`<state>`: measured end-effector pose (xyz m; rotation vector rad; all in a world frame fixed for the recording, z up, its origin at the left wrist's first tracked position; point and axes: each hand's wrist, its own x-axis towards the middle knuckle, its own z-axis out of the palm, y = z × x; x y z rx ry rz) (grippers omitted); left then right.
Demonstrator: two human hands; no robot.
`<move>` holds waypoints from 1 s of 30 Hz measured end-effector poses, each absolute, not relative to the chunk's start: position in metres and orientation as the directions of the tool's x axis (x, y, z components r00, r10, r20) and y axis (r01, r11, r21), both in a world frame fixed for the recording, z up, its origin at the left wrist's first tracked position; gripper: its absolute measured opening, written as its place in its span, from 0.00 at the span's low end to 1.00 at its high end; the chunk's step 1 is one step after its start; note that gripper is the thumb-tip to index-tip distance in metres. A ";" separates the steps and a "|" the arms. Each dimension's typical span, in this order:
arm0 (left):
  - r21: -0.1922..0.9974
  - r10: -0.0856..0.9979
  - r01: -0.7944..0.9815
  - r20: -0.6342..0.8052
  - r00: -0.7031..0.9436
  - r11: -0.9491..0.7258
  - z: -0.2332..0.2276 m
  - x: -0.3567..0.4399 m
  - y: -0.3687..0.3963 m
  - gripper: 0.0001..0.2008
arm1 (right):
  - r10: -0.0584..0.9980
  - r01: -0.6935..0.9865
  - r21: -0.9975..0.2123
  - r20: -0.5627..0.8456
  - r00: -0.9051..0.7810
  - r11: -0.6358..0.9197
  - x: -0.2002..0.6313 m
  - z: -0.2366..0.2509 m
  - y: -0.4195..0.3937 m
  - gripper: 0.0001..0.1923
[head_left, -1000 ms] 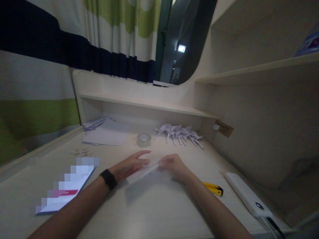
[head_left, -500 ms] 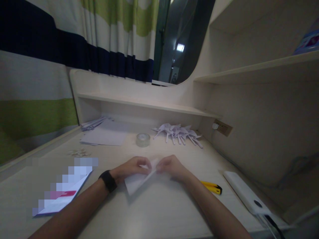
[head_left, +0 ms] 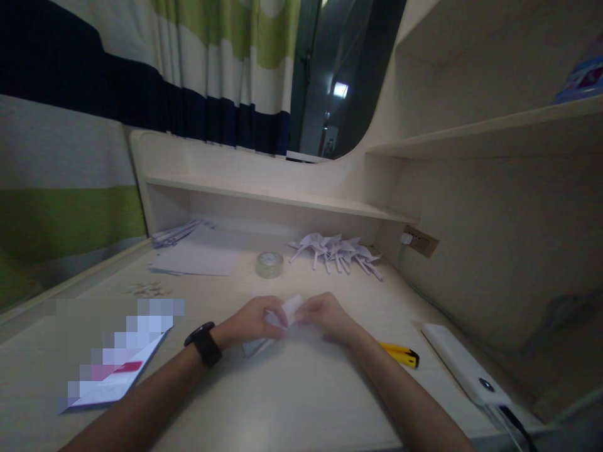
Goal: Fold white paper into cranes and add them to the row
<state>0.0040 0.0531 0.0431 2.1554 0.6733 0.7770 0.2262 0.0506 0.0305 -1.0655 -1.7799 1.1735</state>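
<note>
Folded paper [head_left: 277,323] lies near the desk [head_left: 301,402] centre, pinched on its left by the left hand [head_left: 252,321] and on its right by the right hand [head_left: 325,315], fingers curled closed.

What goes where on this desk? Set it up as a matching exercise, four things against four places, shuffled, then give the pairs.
Things
1. folded paper
2. tape roll
3. yellow knife
4. paper cranes

Places
A. beside the right forearm, on the desk
B. in a row at the back, under the shelf
C. pinched between the left hand and right hand
D. beyond the hands, right of the flat sheets

Pairs: 1-C, 2-D, 3-A, 4-B
</note>
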 end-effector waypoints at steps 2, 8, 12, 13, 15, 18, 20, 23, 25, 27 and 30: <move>0.790 0.709 0.277 0.261 0.655 -0.547 0.043 0.004 0.053 0.08 | 0.914 0.235 -0.943 0.132 -0.383 0.235 0.228 0.029 0.052 0.11; 0.838 0.709 0.263 0.193 0.678 -0.479 0.042 -0.001 0.056 0.15 | 0.924 0.228 -0.947 0.135 -0.359 0.227 0.232 0.032 0.052 0.09; 0.863 0.715 0.282 0.123 0.689 -0.420 0.044 -0.003 0.057 0.15 | 0.912 0.196 -0.960 0.107 -0.397 0.198 0.235 0.033 0.051 0.12; 0.875 0.720 0.282 0.103 0.686 -0.393 0.045 -0.003 0.057 0.15 | 0.904 0.189 -0.964 0.095 -0.416 0.188 0.235 0.033 0.051 0.14; 0.893 0.722 0.267 0.086 0.687 -0.361 0.047 -0.004 0.055 0.15 | 0.889 0.175 -0.968 0.082 -0.450 0.178 0.235 0.033 0.050 0.20; 0.905 0.706 0.241 0.086 0.703 -0.350 0.048 -0.004 0.054 0.16 | 0.883 0.165 -0.970 0.087 -0.461 0.181 0.235 0.033 0.049 0.22; 0.916 0.702 0.231 0.074 0.708 -0.329 0.048 -0.005 0.053 0.17 | 0.887 0.184 -0.967 0.076 -0.456 0.178 0.234 0.034 0.048 0.19; 0.929 0.716 0.221 0.063 0.695 -0.296 0.046 -0.005 0.054 0.17 | 0.891 0.227 -0.955 0.069 -0.448 0.188 0.233 0.035 0.047 0.14; 0.935 0.744 0.237 0.040 0.668 -0.263 0.043 -0.005 0.054 0.15 | 0.896 0.230 -0.953 0.079 -0.436 0.196 0.233 0.036 0.047 0.12; 0.938 0.768 0.254 0.018 0.641 -0.234 0.041 -0.004 0.054 0.15 | 0.901 0.212 -0.960 0.076 -0.428 0.182 0.232 0.037 0.046 0.15; 0.953 0.768 0.230 0.006 0.641 -0.199 0.040 -0.004 0.054 0.15 | 0.902 0.169 -0.975 0.056 -0.427 0.141 0.231 0.039 0.045 0.20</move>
